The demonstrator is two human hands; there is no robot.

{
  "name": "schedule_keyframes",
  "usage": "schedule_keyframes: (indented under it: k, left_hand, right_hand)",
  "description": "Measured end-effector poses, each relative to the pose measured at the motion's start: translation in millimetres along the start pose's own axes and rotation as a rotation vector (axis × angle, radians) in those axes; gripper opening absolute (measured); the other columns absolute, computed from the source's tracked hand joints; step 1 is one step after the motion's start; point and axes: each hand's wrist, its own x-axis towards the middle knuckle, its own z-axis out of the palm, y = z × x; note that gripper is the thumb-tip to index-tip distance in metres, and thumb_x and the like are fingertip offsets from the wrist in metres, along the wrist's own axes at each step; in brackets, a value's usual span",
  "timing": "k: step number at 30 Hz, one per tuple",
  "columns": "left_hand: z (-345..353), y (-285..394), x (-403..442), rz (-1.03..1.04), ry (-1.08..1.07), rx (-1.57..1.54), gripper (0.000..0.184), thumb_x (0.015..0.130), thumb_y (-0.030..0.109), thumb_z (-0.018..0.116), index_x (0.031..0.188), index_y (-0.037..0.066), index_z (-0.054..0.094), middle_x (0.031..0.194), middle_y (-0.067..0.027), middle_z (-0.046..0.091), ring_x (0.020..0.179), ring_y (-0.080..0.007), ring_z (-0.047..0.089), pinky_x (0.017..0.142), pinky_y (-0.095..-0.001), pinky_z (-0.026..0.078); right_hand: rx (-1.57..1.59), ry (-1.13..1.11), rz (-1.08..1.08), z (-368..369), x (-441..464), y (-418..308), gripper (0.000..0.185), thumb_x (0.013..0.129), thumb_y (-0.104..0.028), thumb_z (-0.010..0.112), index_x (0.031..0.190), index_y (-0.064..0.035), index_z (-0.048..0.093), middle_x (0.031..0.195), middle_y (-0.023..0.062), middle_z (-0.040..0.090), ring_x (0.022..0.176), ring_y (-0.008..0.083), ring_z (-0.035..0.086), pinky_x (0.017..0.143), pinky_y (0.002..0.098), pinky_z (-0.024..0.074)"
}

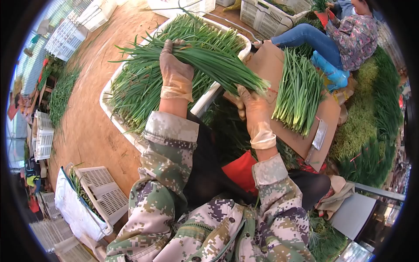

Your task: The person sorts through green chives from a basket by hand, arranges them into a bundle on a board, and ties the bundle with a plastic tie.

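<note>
My left hand [176, 67], in a thin glove, is wrapped round the leafy middle of a bunch of long green stalks [214, 65]. The bunch lies over a white crate [107, 94] heaped with more such stalks. At the pale cut ends of the bunch is my right hand [255, 109], also gloved, its thumb against the ends and its fingers bent beneath; how far they grip is partly hidden. A second bunch [299, 91] rests on a cardboard sheet [329, 118] to the right, beside a wide-bladed knife [319, 134].
A seated co-worker [349, 39] in blue boots is at the upper right. Piles of green stalks [375, 113] lie beyond the cardboard. White crates stand at the top, such as one crate [266, 19], and at the lower left another crate [104, 187].
</note>
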Motion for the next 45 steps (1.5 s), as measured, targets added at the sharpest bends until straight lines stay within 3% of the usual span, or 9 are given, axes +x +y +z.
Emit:
schedule_keyframes:
  k: [2, 5, 9, 11, 16, 31, 38, 44, 45]
  left_hand:
    - [0.6, -4.0, 2.9, -0.033, -0.041, -0.089, 0.021, 0.098, 0.023, 0.052, 0.086, 0.006, 0.056, 0.079, -0.0074, 0.062, 0.074, -0.0267, 0.059, 0.074, -0.0448, 0.052]
    - [2.3, -7.5, 0.3, -0.037, -0.051, -0.05, 0.021, 0.098, 0.022, 0.052, 0.085, 0.006, 0.056, 0.078, -0.0073, 0.062, 0.074, -0.0266, 0.059, 0.074, -0.0438, 0.053]
    - [-2.6, -6.6, 9.3, -0.096, -0.065, -0.127, 0.025, 0.099, 0.025, 0.052, 0.084, 0.005, 0.053, 0.075, -0.0077, 0.059, 0.069, -0.0232, 0.057, 0.068, -0.0394, 0.052]
    - [3.2, -11.4, -1.3, -0.039, -0.058, -0.032, 0.025, 0.099, 0.024, 0.051, 0.084, 0.005, 0.053, 0.075, -0.01, 0.059, 0.068, -0.0249, 0.057, 0.066, -0.04, 0.052]
    - [2.0, -19.8, 1.2, -0.067, 0.031, 0.085, 0.023, 0.098, 0.022, 0.051, 0.086, 0.002, 0.055, 0.079, -0.013, 0.063, 0.072, -0.0301, 0.061, 0.07, -0.0445, 0.054]
    - [-3.8, -5.7, 9.8, 0.036, 0.005, 0.064, 0.024, 0.098, 0.022, 0.052, 0.082, 0.004, 0.054, 0.076, -0.0105, 0.061, 0.068, -0.027, 0.057, 0.069, -0.0415, 0.052]
    - [-12.0, 3.4, 22.5, 0.02, 0.052, -0.01, 0.021, 0.097, 0.018, 0.049, 0.086, 0.001, 0.055, 0.078, -0.0116, 0.061, 0.076, -0.0304, 0.059, 0.074, -0.0455, 0.052]
    - [-24.2, 9.5, 32.1, 0.016, 0.005, -0.004, 0.023, 0.098, 0.018, 0.047, 0.088, -0.001, 0.056, 0.079, -0.0149, 0.061, 0.075, -0.033, 0.06, 0.073, -0.0457, 0.054]
    - [-25.5, 11.1, 33.1, 0.017, 0.011, 0.021, 0.024, 0.098, 0.018, 0.046, 0.088, -0.001, 0.056, 0.079, -0.0158, 0.061, 0.074, -0.0336, 0.06, 0.072, -0.0455, 0.054]
  right_hand:
    - [0.293, -0.067, 0.086, 9.1, 7.7, -5.4, 0.021, 0.093, -0.024, 0.067, 0.096, -0.0038, 0.062, 0.07, 0.0016, 0.058, 0.05, 0.0087, 0.043, 0.045, 0.023, 0.0352]
    - [0.639, -0.179, -0.004, 16.3, 11.3, -7.8, 0.014, 0.095, -0.017, 0.064, 0.101, -0.0054, 0.058, 0.071, 0.0003, 0.052, 0.052, 0.0087, 0.043, 0.046, 0.021, 0.0336]
    - [0.642, -0.388, -0.055, -17.3, -8.7, -2.5, 0.032, 0.097, -0.024, 0.06, 0.11, 0.005, 0.062, 0.062, 0.0005, 0.049, 0.048, 0.0093, 0.039, 0.047, 0.0226, 0.0343]
    - [0.952, -0.478, 0.04, -42.5, -19.4, 7.8, 0.033, 0.098, -0.024, 0.06, 0.111, 0.0056, 0.063, 0.061, 0.0002, 0.048, 0.047, 0.0091, 0.04, 0.047, 0.0227, 0.0358]
    - [0.92, -0.478, 0.046, -56.9, -32.6, 20.4, 0.031, 0.097, -0.025, 0.06, 0.111, 0.0022, 0.064, 0.073, 0.0046, 0.063, 0.05, 0.0095, 0.05, 0.048, 0.0219, 0.0384]
    - [0.987, -0.418, 0.073, -84.9, -38.9, 37.8, 0.028, 0.098, -0.023, 0.059, 0.104, 0.0035, 0.062, 0.072, 0.0037, 0.059, 0.052, 0.0117, 0.05, 0.051, 0.0244, 0.0399]
    - [0.969, -0.414, -0.203, -132.0, -93.3, 1.9, 0.026, 0.101, -0.024, 0.052, 0.084, -0.0056, 0.057, 0.054, -0.0011, 0.046, 0.041, 0.0099, 0.04, 0.044, 0.0252, 0.0323]
    - [0.949, -0.951, -0.598, -156.8, -124.5, -38.7, 0.022, 0.092, -0.007, 0.05, 0.07, -0.0097, 0.052, 0.051, 0.0001, 0.051, 0.045, 0.0118, 0.052, 0.049, 0.0239, 0.0392]
    - [0.917, -0.832, -0.526, -161.9, -129.3, -29.0, 0.024, 0.091, -0.007, 0.05, 0.068, -0.008, 0.056, 0.059, 0.0042, 0.058, 0.05, 0.0136, 0.056, 0.051, 0.0257, 0.0418]
